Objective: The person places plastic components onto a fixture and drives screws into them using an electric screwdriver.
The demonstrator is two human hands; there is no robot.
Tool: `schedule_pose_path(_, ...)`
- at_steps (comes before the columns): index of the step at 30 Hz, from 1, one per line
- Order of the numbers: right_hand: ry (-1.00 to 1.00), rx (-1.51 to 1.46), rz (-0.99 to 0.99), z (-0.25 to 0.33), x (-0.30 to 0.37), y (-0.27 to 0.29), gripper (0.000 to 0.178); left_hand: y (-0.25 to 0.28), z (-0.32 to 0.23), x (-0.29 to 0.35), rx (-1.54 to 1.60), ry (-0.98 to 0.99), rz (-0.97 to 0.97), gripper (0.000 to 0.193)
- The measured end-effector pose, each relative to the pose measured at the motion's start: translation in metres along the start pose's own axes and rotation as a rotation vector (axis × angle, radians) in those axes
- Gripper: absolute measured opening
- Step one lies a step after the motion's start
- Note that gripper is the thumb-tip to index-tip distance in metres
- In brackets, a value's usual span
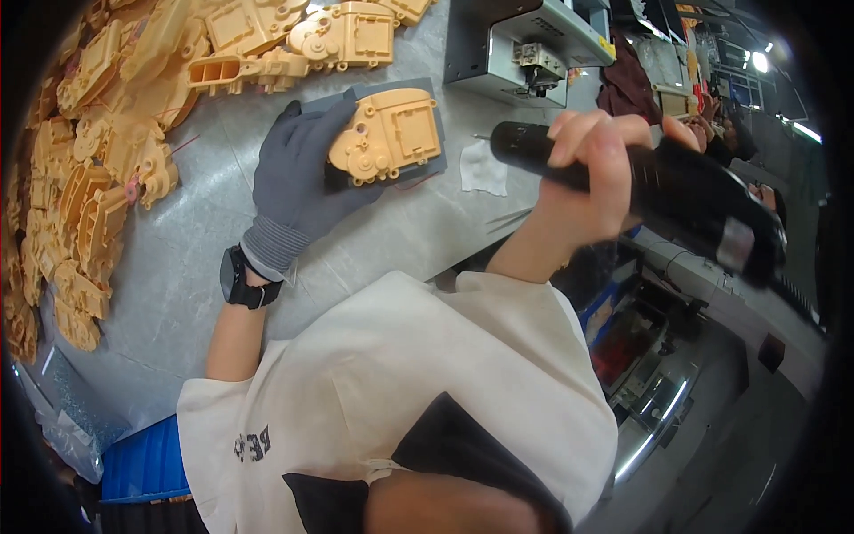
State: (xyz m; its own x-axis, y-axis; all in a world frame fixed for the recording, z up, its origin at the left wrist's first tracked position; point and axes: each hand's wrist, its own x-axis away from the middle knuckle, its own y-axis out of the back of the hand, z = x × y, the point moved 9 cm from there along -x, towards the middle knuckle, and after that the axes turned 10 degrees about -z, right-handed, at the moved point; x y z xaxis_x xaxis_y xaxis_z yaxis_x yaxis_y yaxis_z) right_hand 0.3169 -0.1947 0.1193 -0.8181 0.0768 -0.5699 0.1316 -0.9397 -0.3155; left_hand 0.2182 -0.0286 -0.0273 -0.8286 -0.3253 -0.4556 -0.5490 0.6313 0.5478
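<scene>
My left hand (307, 173), in a grey knitted glove, is closed around the left side of a pale orange plastic housing (384, 142). Under the housing lies a dark grey block (433, 165) on the table. My right hand (600, 165) is bare and wrapped around a black electric screwdriver (685, 191). The tool is raised to the right of the housing, apart from it. Its thin bit points left, toward the housing, and its rear end is blurred. A cord runs from that rear end at the right.
Piles of similar orange housings (98, 214) cover the table's left and far sides. A grey metal machine (534, 53) stands at the back. A white scrap (483, 169) and tweezers (511, 218) lie on the right. Below the table's left edge is a blue bin (142, 463).
</scene>
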Motion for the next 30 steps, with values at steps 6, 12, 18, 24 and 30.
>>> schedule_pose_path(6, 0.025, 0.085, 0.220, 0.005, 0.017, -0.067, 0.052, 0.007, 0.001, 0.002, 0.053, 0.011, -0.055, 0.080)
schedule_pose_path(12, -0.091, -0.031, 0.332, -0.033, 0.029, -0.100, 0.047, 0.011, 0.006, 0.006, 0.059, 0.048, -0.038, 0.079)
schedule_pose_path(18, -0.161, 0.195, 0.349, -0.059, 0.028, -0.105, 0.039, 0.008, 0.009, 0.006, 0.102, 0.059, -0.007, 0.080)
schedule_pose_path(24, -0.166, 0.210, 0.365, -0.061, 0.035, -0.110, 0.035, 0.006, 0.016, 0.007, 0.148, 0.095, -0.001, 0.081)
schedule_pose_path(30, -0.219, 0.074, 0.302, -0.067, 0.033, -0.104, 0.037, 0.008, 0.015, 0.009, 0.132, 0.086, -0.034, 0.083)
